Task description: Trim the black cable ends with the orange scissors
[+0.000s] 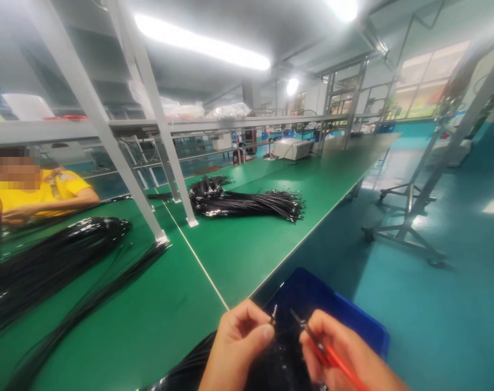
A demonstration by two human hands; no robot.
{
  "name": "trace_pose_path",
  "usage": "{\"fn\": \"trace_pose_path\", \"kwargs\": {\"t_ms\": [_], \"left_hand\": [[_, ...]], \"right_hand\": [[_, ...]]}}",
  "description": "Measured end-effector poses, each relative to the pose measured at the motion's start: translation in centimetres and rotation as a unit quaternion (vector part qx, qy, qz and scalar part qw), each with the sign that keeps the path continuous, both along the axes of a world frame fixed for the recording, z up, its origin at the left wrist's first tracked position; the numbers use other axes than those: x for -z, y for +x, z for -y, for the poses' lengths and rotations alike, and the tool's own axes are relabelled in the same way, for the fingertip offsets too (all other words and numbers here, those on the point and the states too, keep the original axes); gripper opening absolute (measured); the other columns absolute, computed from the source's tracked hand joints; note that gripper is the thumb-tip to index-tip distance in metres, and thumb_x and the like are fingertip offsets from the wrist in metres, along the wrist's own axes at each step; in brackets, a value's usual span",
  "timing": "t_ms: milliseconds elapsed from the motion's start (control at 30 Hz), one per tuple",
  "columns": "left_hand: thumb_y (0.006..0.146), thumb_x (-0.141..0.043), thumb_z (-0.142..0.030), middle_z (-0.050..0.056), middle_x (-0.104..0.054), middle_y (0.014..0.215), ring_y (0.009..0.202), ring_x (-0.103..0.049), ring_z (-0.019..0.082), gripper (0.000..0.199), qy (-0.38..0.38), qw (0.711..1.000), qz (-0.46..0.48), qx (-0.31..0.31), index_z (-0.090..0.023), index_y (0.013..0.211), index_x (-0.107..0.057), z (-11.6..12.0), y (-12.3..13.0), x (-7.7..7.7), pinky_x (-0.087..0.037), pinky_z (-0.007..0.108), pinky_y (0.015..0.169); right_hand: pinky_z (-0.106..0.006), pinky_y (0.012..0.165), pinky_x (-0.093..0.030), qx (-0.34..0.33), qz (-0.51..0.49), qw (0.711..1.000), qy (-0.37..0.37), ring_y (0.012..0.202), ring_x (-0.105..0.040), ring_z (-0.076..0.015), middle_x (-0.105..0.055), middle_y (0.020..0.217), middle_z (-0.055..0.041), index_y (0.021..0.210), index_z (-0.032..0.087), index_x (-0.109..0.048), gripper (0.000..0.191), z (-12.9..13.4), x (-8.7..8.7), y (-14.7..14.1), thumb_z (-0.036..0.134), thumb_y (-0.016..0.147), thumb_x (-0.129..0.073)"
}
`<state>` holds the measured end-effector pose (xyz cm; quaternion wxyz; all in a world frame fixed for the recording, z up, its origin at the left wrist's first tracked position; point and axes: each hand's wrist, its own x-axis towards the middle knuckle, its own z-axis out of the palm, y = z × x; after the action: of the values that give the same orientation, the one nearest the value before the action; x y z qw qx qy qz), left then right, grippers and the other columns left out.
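Low in the head view, my left hand [241, 339] pinches a thin black cable [273, 316] between thumb and forefinger, its bright metal tip pointing up. My right hand [347, 339] is closed around red-handled pliers [334, 359]. Their dark, narrow jaws point up and left toward the cable tip, a short gap apart from it. Below both hands lies a dark mass of black cables [190, 369], partly hidden by my left hand. A blue bin [353, 309] stands behind and below my hands, beside the table edge.
The green table [198, 255] carries bundles of black cables [251, 205] and more long cables [55, 260] at left. White shelf posts [171, 152] rise from it. A person in a yellow shirt [63, 187] sits at far left. A wheeled metal stand [410, 228] is at right.
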<state>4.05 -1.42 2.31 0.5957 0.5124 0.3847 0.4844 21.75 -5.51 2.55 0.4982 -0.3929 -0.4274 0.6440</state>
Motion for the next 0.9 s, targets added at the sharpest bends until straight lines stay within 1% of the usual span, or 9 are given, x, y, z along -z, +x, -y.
{"fn": "trace_pose_path", "kwargs": {"t_ms": [100, 200, 267, 367, 567, 633, 700, 767, 900], "left_hand": [[0.073, -0.068, -0.021, -0.001, -0.056, 0.061, 0.057, -0.050, 0.013, 0.011, 0.164, 0.973, -0.126, -0.099, -0.019, 0.064, -0.061, 0.6, 1.1, 0.2, -0.038, 0.023, 0.055], [0.079, -0.059, -0.010, 0.000, -0.057, 0.065, 0.061, -0.052, 0.015, 0.013, 0.336, 0.901, -0.226, -0.155, -0.020, 0.071, -0.061, 1.3, 2.3, 0.4, -0.038, 0.025, 0.057], [0.081, -0.056, -0.006, 0.001, -0.057, 0.065, 0.061, -0.051, 0.015, 0.017, 0.399, 0.862, -0.265, -0.164, -0.021, 0.073, -0.059, 1.6, 2.7, 0.6, -0.038, 0.026, 0.057], [0.081, -0.054, -0.002, 0.002, -0.057, 0.064, 0.060, -0.050, 0.016, 0.021, 0.436, 0.827, -0.308, -0.173, -0.022, 0.073, -0.057, 1.7, 2.8, 0.8, -0.038, 0.028, 0.057], [0.086, -0.049, -0.006, 0.003, -0.060, 0.065, 0.062, -0.052, 0.017, 0.025, 0.423, 0.801, -0.393, -0.157, -0.020, 0.068, -0.059, 1.2, 3.2, 1.1, -0.039, 0.030, 0.059], [0.087, -0.048, -0.009, 0.005, -0.063, 0.071, 0.069, -0.056, 0.020, 0.025, 0.356, 0.809, -0.460, -0.088, -0.020, 0.071, -0.063, 0.7, 3.9, 1.2, -0.042, 0.032, 0.063], [0.083, -0.056, -0.012, 0.006, -0.068, 0.081, 0.078, -0.060, 0.025, 0.015, 0.257, 0.808, -0.529, 0.021, -0.020, 0.077, -0.068, 0.2, 4.1, 1.2, -0.045, 0.036, 0.068], [0.077, -0.065, -0.017, 0.006, -0.069, 0.094, 0.086, -0.061, 0.027, 0.013, 0.214, 0.807, -0.548, 0.055, -0.022, 0.088, -0.070, -0.3, 3.3, 0.9, -0.046, 0.038, 0.076], [0.080, -0.060, -0.018, 0.006, -0.067, 0.104, 0.098, -0.059, 0.024, 0.023, 0.139, 0.809, -0.570, -0.027, -0.022, 0.101, -0.068, -0.1, -2.3, 0.2, -0.045, 0.035, 0.086]], "right_hand": [[-0.024, 0.047, -0.037, 0.082, -0.039, 0.996, 0.001, 0.050, -0.042, -0.0119, -0.054, 0.059, 0.0013, 0.079, 0.020, -0.061, 0.049, -0.1, -1.0, 0.8, 0.060, 0.056, -0.077], [-0.025, 0.050, -0.038, 0.126, -0.061, 0.990, -0.015, 0.052, -0.043, -0.0127, -0.053, 0.062, 0.0003, 0.081, 0.020, -0.063, 0.039, 0.2, -1.8, 1.1, 0.053, 0.064, -0.075], [-0.025, 0.052, -0.039, 0.139, -0.066, 0.988, -0.021, 0.054, -0.043, -0.0129, -0.054, 0.065, -0.0009, 0.084, 0.019, -0.064, 0.036, 0.5, -1.9, 1.1, 0.050, 0.068, -0.073], [-0.025, 0.053, -0.039, 0.152, -0.066, 0.986, -0.027, 0.055, -0.044, -0.0132, -0.054, 0.066, -0.0010, 0.085, 0.020, -0.063, 0.034, 1.0, -1.7, 1.1, 0.049, 0.069, -0.072], [-0.026, 0.048, -0.038, 0.193, -0.089, 0.977, -0.009, 0.053, -0.045, -0.0150, -0.054, 0.062, 0.0019, 0.092, 0.025, -0.064, 0.044, 0.7, -1.6, 0.9, 0.044, 0.057, -0.083], [-0.025, 0.045, -0.038, 0.209, -0.087, 0.974, -0.008, 0.051, -0.045, -0.0143, -0.055, 0.060, 0.0024, 0.089, 0.025, -0.065, 0.042, 0.2, -1.6, 0.9, 0.042, 0.056, -0.085], [-0.023, 0.043, -0.039, 0.226, -0.078, 0.971, -0.025, 0.049, -0.046, -0.0132, -0.056, 0.058, 0.0026, 0.082, 0.024, -0.067, 0.034, -0.3, -1.3, 1.1, 0.036, 0.057, -0.085], [-0.021, 0.040, -0.041, 0.241, -0.080, 0.966, -0.040, 0.047, -0.047, -0.0122, -0.058, 0.057, 0.0023, 0.077, 0.023, -0.068, 0.030, -0.7, -0.6, 1.8, 0.030, 0.055, -0.086], [-0.023, 0.040, -0.050, 0.247, -0.103, 0.964, -0.009, 0.046, -0.056, -0.0149, -0.068, 0.062, -0.0021, 0.078, 0.023, -0.072, 0.022, -1.7, 2.5, 4.2, 0.023, 0.059, -0.083]]}}
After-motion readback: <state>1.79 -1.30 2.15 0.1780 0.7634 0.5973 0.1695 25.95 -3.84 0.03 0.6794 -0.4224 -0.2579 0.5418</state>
